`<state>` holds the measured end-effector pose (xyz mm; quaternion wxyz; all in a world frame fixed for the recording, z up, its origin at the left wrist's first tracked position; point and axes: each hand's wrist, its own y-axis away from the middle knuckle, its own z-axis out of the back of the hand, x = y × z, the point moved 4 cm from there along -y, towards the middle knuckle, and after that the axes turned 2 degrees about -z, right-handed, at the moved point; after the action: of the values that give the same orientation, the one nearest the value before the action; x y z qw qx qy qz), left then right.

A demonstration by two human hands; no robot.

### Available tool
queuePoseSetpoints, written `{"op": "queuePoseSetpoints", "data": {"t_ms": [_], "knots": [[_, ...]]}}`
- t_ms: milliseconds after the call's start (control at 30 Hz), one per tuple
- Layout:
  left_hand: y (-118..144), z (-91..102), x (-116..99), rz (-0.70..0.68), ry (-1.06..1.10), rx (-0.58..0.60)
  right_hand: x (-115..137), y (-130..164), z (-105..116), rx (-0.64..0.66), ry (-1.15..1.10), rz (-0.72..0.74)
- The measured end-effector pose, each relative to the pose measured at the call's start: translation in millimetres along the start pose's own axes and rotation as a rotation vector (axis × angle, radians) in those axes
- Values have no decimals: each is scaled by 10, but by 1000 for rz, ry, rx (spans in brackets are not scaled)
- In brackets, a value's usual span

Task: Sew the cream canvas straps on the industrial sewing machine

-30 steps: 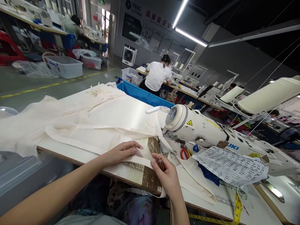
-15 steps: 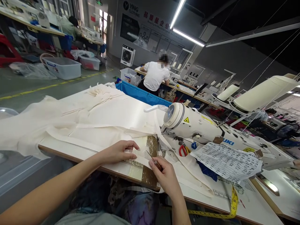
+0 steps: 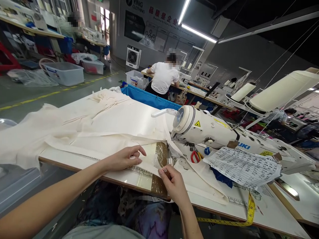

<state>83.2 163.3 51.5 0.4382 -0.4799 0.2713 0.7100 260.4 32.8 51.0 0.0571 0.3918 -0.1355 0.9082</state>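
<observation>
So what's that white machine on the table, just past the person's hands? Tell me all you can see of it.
The sewing machine is white and glossy, looking like painted metal, and lies slanting across the table. Its near end has a round wheel with a clear bluish face and a yellow warning sticker beside it. Blue letters run along the body. A printed sheet hangs taped to its side, and cream cloth runs up to its near end. Red-handled scissors lie below it. Neither hand touches it.

Fabric (image 3: 107, 122) lies on the table (image 3: 279, 220), left of the sewing machine (image 3: 211, 131).
</observation>
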Motion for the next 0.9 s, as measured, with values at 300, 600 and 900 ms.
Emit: {"op": "queuePoseSetpoints", "data": {"t_ms": [300,600,900], "knots": [[575,273,-14,-194,-776,-221,-671,641,1020,-469,369,-248],[1137,925,461,287,-1140,-480,-1279,1030,1231,-132,446,-312],[1074,647,-47,144,-570,-488,-105,734,597,-198,212,101]]}}
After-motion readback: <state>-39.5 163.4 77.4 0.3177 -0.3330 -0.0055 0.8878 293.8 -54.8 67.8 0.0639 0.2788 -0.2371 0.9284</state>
